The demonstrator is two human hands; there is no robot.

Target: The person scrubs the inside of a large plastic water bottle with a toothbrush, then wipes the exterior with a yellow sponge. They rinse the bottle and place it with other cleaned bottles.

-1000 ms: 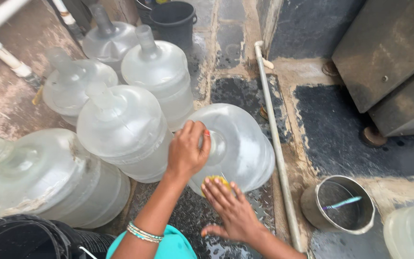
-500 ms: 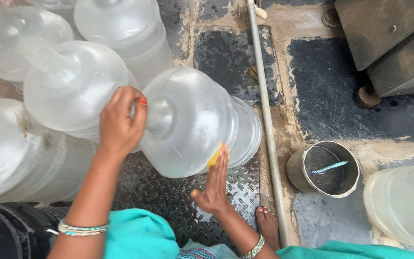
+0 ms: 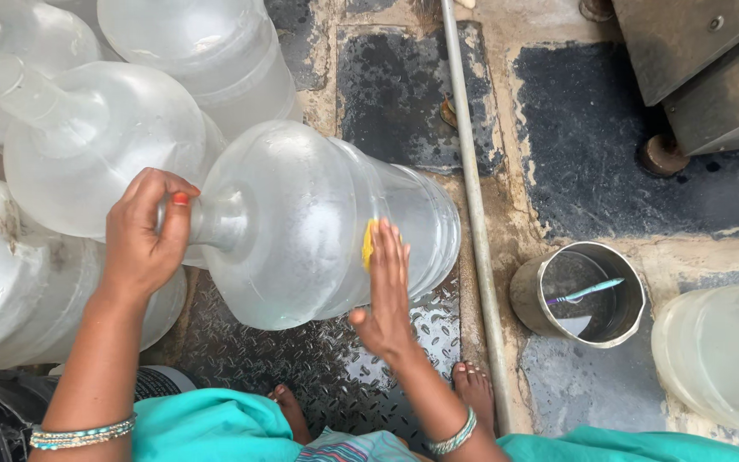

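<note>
Water jug point(image 3: 301, 222), large and clear, lies tipped on the metal floor plate point(image 3: 301, 359), swung rightward since a second ago. Left hand point(image 3: 143, 235) has its fingers clamped on the jug's neck; right hand point(image 3: 384, 291), fingers flat together, now presses a yellow scrub pad point(image 3: 368, 244) higher up its side.

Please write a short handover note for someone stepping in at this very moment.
Left hand: grip closed round the neck of the jug, which lies on its side over the plate floor.
Right hand: flat, pressing a yellow pad on the jug's side.
Done: cannot tell how much is scrubbed.
Left: other jugs lie alongside; a metal cup holds a toothbrush.
</note>
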